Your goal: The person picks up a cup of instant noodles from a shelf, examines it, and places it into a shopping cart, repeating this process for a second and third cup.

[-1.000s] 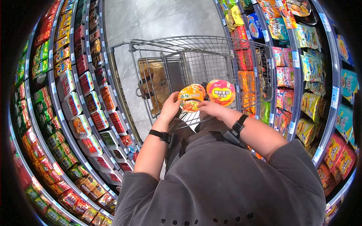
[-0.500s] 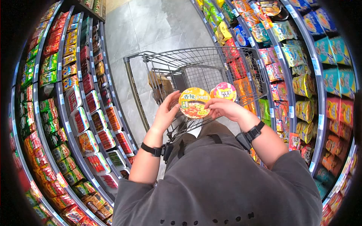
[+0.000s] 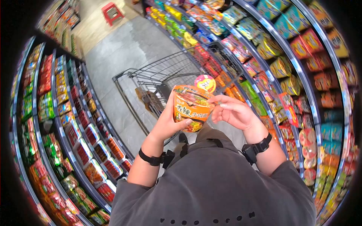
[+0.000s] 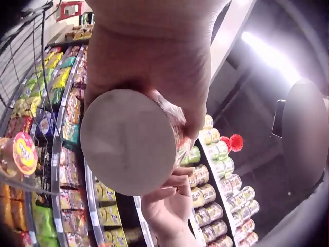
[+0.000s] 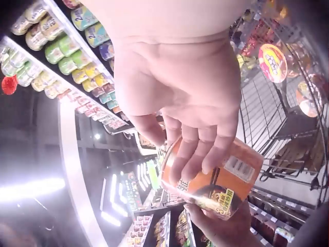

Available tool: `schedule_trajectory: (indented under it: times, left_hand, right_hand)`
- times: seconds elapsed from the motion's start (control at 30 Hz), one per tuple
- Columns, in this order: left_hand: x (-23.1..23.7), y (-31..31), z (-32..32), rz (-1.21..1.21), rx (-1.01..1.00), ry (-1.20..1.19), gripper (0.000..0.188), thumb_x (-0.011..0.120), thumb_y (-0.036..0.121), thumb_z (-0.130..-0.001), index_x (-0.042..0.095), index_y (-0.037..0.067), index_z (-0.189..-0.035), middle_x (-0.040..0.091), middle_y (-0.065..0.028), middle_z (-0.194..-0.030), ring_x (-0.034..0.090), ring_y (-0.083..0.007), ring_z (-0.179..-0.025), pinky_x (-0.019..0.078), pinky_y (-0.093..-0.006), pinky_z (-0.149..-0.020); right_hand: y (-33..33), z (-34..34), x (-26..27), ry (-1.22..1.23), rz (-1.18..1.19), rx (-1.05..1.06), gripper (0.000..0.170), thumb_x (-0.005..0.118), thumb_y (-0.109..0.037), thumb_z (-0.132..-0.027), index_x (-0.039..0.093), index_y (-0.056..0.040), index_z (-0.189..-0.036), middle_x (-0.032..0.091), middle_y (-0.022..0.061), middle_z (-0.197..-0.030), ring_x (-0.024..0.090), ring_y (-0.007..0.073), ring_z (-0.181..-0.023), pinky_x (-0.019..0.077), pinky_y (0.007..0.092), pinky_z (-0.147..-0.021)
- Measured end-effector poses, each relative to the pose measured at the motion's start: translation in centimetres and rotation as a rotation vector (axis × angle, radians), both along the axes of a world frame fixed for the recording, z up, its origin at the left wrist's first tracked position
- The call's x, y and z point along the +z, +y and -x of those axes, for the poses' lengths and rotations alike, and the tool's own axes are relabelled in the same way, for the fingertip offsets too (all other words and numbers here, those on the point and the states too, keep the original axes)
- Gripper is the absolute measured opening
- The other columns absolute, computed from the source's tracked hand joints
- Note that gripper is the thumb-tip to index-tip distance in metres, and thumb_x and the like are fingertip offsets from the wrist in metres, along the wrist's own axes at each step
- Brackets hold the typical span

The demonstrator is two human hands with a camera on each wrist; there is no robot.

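An orange noodle bowl (image 3: 191, 109) is held up in front of the torso in the head view, tilted so its printed side shows. My left hand (image 3: 166, 119) grips it from the left, thumb across the front. Its pale round base (image 4: 128, 141) faces the left wrist camera. At its right edge is my right hand (image 3: 238, 115), fingers loosely bent; in the right wrist view those fingers (image 5: 198, 149) lie over the bowl's side (image 5: 218, 177). A pink-lidded bowl (image 3: 205, 83) sits beyond, at the cart.
The wire shopping cart (image 3: 151, 71) stands in front, with a brown item (image 3: 149, 101) at its left part. Shelves of packaged food (image 3: 49, 109) line the left, and more shelves (image 3: 279, 67) the right. A red stool (image 3: 112, 14) stands far ahead on the floor.
The orange bowl has tipped from lid-up to showing its side. My right fingers have shifted outward to its edge. The view has turned toward the right shelves, and the red stool has come into sight.
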State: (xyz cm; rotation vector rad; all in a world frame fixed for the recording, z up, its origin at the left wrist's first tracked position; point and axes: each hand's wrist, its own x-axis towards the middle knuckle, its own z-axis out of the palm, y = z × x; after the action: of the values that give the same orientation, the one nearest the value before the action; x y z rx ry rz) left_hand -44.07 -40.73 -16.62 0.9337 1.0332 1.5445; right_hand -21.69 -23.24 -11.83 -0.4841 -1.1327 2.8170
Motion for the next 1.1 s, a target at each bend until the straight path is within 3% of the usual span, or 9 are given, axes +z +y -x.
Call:
schedule_trajectory:
  times: [0.13, 0.3, 0.53, 0.67, 0.77, 0.8, 0.87, 0.9, 1.1]
  left_hand:
    - [0.7, 1.3, -2.6, 0.009, -0.068, 0.005, 0.122, 0.085, 0.019, -0.081, -0.001, -0.001, -0.165, 0.037, -0.0183, -0.159, 0.04, -0.026, -0.146, 0.0321, -0.0386, -0.121]
    - [1.4, 3.5, -5.6, -0.015, -0.048, 0.064, 0.129, 0.085, 0.014, -0.078, -0.009, 0.006, -0.166, 0.035, -0.0208, -0.16, 0.042, -0.0295, -0.145, 0.0362, -0.0419, -0.119]
    - [3.6, 8.8, -12.5, -0.031, -0.167, 0.099, 0.128, 0.086, 0.013, -0.078, -0.007, 0.009, -0.166, 0.037, -0.0206, -0.158, 0.047, -0.0301, -0.141, 0.0413, -0.0432, -0.116]
    - [4.4, 12.5, -19.9, -0.07, -0.327, 0.168, 0.127, 0.086, 0.011, -0.078, -0.005, 0.007, -0.166, 0.038, -0.0214, -0.157, 0.047, -0.0302, -0.141, 0.0425, -0.0431, -0.115]
    - [4.7, 15.2, -26.2, -0.117, -0.457, 0.444, 0.13, 0.089, 0.016, -0.077, -0.005, 0.002, -0.165, 0.039, -0.0242, -0.156, 0.045, -0.032, -0.143, 0.0399, -0.0419, -0.117]
    - [5.1, 16.1, -28.1, -0.124, -0.479, 0.448, 0.13, 0.089, 0.016, -0.077, -0.005, 0.002, -0.165, 0.039, -0.0242, -0.156, 0.045, -0.032, -0.143, 0.0399, -0.0419, -0.117]
    - [5.9, 18.0, -31.7, -0.106, -0.557, 0.716, 0.13, 0.091, 0.018, -0.076, -0.004, -0.004, -0.163, 0.04, -0.0258, -0.155, 0.045, -0.0349, -0.144, 0.0386, -0.0413, -0.117]
    - [6.0, 19.0, -33.6, -0.16, -0.572, 0.736, 0.13, 0.092, 0.022, -0.076, -0.001, -0.008, -0.161, 0.042, -0.0273, -0.154, 0.044, -0.0377, -0.145, 0.0385, -0.0412, -0.117]
    - [6.6, 23.4, -43.1, -0.256, -0.681, 0.884, 0.126, 0.092, 0.026, -0.077, 0.003, -0.007, -0.161, 0.044, -0.0286, -0.153, 0.047, -0.0394, -0.142, 0.0401, -0.0425, -0.117]
  right_hand:
    - [-2.3, -3.7, 2.5, -0.051, -0.176, -0.125, 0.053, 0.057, -0.023, -0.103, 0.047, 0.0026, -0.148, 0.071, 0.0193, -0.113, 0.069, 0.0254, -0.108, 0.0526, 0.0383, -0.096]
    - [-3.8, -8.7, 4.1, -0.022, -0.412, -0.206, 0.083, 0.062, -0.024, -0.101, 0.013, -0.0105, -0.168, 0.064, 0.0236, -0.134, 0.063, 0.028, -0.122, 0.0482, 0.0391, -0.102]
    - [-3.4, -19.5, 2.5, -0.185, -0.38, -0.487, 0.077, 0.06, -0.022, -0.104, 0.018, -0.0116, -0.167, 0.058, 0.0205, -0.143, 0.061, 0.0292, -0.127, 0.0465, 0.0408, -0.107]
    - [-3.6, -26.0, 1.2, -0.25, -0.47, -0.508, 0.075, 0.061, -0.018, -0.104, 0.02, -0.0103, -0.166, 0.045, 0.0139, -0.158, 0.047, 0.0269, -0.143, 0.0407, 0.042, -0.115]
    - [-3.6, -30.5, 1.6, -0.216, -0.47, -0.548, 0.076, 0.057, -0.008, -0.101, 0.016, -0.0038, -0.164, 0.033, 0.011, -0.165, 0.04, 0.0265, -0.149, 0.0337, 0.0428, -0.121]
    - [-3.4, -32.3, 1.3, -0.216, -0.47, -0.572, 0.076, 0.057, -0.008, -0.101, 0.016, -0.0038, -0.164, 0.033, 0.011, -0.165, 0.04, 0.0265, -0.149, 0.0337, 0.0428, -0.121]
    - [-3.1, -36.1, 0.6, -0.252, -0.465, -0.636, 0.079, 0.06, -0.014, -0.103, 0.013, -0.0081, -0.166, 0.031, 0.009, -0.166, 0.038, 0.0262, -0.15, 0.0343, 0.0429, -0.12]
    - [-2.9, -37.9, 0.7, -0.25, -0.468, -0.652, 0.079, 0.06, -0.014, -0.103, 0.013, -0.0081, -0.166, 0.031, 0.009, -0.166, 0.038, 0.0262, -0.15, 0.0343, 0.0429, -0.12]
    - [-1.3, -47.8, 1.5, -0.318, -0.579, -0.76, 0.082, 0.061, -0.009, -0.101, 0.01, -0.0071, -0.167, 0.031, 0.0128, -0.166, 0.039, 0.027, -0.15, 0.0353, 0.0427, -0.12]
